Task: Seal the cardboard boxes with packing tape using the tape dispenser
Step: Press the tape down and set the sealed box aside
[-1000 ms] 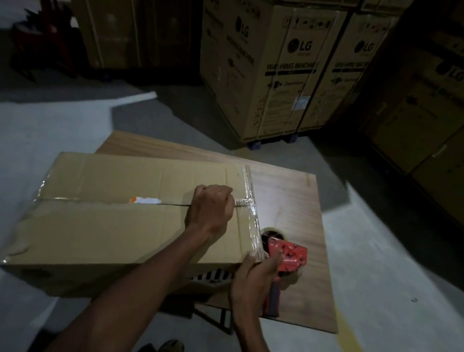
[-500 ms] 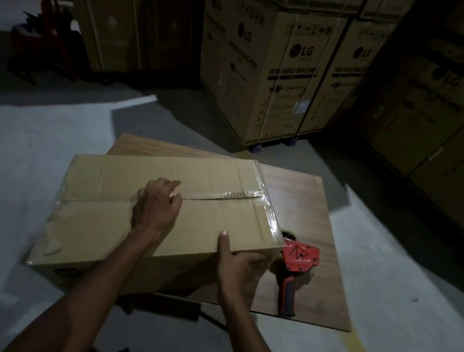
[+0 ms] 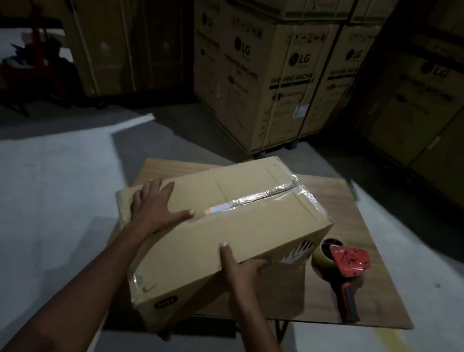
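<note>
Box [image 3: 246, 232] swung since prior frame, now overhanging table [image 3: 367, 226]; long axis ran near-left to far-right. I saw left hand [image 3: 156, 209] flat on top, right hand [image 3: 237, 270] gripping near edge. Tape dispenser [image 3: 343, 268] idle, nearer right hand.

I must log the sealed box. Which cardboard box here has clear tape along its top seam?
The plain cardboard box on the wooden table, held by both hands. The large stacked boxes behind carry printed LG logos.

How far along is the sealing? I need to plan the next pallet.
Done: tape runs along the cardboard box top seam. In hand: left hand and right hand hold the box, tilted off the table. The tape dispenser lies idle. Other seams can't be judged.
</note>
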Available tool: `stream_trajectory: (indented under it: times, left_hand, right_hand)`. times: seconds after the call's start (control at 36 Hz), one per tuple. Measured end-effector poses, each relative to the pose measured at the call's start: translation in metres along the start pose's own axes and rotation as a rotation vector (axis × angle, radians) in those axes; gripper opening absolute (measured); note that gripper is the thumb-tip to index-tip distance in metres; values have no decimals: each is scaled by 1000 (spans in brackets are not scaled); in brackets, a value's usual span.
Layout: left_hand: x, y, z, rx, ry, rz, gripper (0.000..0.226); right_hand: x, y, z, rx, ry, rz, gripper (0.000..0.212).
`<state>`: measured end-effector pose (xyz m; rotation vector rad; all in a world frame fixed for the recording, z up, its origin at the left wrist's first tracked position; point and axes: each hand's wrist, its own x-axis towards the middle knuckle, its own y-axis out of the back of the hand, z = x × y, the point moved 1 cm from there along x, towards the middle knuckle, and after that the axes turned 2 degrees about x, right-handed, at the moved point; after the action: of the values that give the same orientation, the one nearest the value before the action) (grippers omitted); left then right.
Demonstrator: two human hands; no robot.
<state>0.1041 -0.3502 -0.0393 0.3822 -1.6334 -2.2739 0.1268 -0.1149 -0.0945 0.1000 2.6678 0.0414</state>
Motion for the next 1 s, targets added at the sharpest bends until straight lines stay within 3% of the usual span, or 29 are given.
stream_trajectory:
  times: [0.19,0.33,0.47,0.61,0.72,1.0]
  left_hand:
    - [15,18,-28,48,-23,-79,127]
    - [1,18,-29,71,-1,-102,141]
    - [-33,8,-22,53,40,-81,149]
    - [-76,-5,7,3,181,-45,149]
    - [-107,-5,33,-4,248,-114,148]
    - [-140,-6,22,-156,218,-210,117]
  right_hand:
    - [-5,-5,-6,54,114,-21,89]
    - [14,9,-21,49,191,7,82]
    - [35,29,-36,-148,332,100,30]
    - [40,46,-53,-440,212,125,57]
    - [14,59,-55,-588,128,73,73]
    - [-51,109,-17,-841,258,50,93]
